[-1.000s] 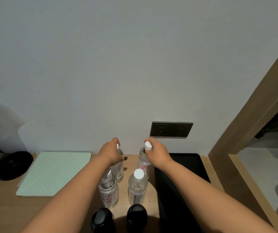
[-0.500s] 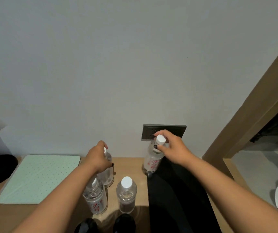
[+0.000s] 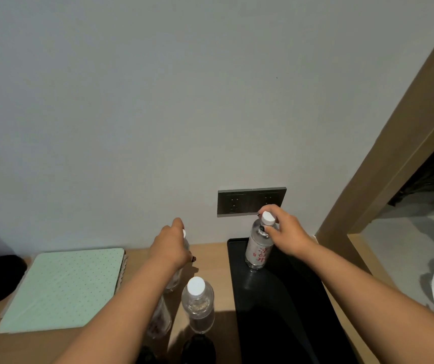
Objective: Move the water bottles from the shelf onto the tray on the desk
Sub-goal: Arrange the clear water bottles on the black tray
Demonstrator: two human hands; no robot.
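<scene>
bottles: four (image 3: pixel 197 304), one on tray (image 3: pixel 284 311), two held.

clear bottles, black tray
white caps (image 3: pixel 267 218), red label print (image 3: pixel 258 254), black tray (image 3: pixel 276 311), mint-green dotted cover (image 3: pixel 63 287), tan wooden desk (image 3: pixel 210 249), grey socket plate (image 3: pixel 239 202).

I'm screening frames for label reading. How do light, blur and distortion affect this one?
Head view: dim, flat light; the right hand holds a bottle whose red label is soft but visible. The black tray shows a faint reflection. Wide-angle bending tilts the wooden frame; the green pad edges look smeared.
</scene>
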